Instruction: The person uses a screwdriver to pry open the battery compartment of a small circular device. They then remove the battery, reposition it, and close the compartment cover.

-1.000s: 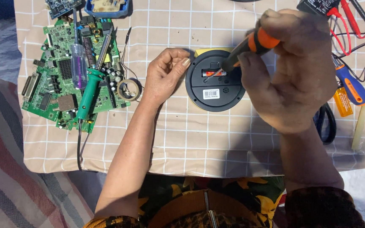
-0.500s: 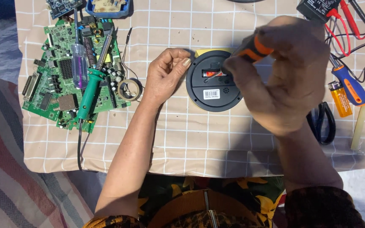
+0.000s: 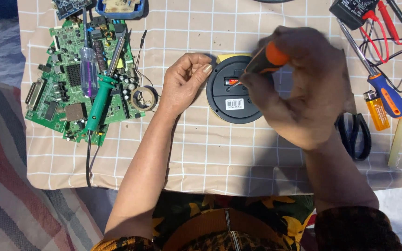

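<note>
A round black device [image 3: 231, 100] lies back side up near the middle of the table [image 3: 219, 153], which wears a beige checked cloth. The right hand [image 3: 303, 88] hovers over the device's 3 o'clock side, fingers wrapped tight round an orange-handled screwdriver [image 3: 268, 58] whose tip points into the device's open slot. The left hand [image 3: 182, 83] rests at the device's 9 o'clock edge, fingers curled loosely, gripping nothing, fingertips touching the rim. Farther toward 9 o'clock a green circuit board [image 3: 70, 88] carries a green soldering iron [image 3: 99, 100]. Toward 3 o'clock lie black scissors [image 3: 355, 137], an orange lighter [image 3: 378, 110] and a blue-handled screwdriver [image 3: 387, 95].
</note>
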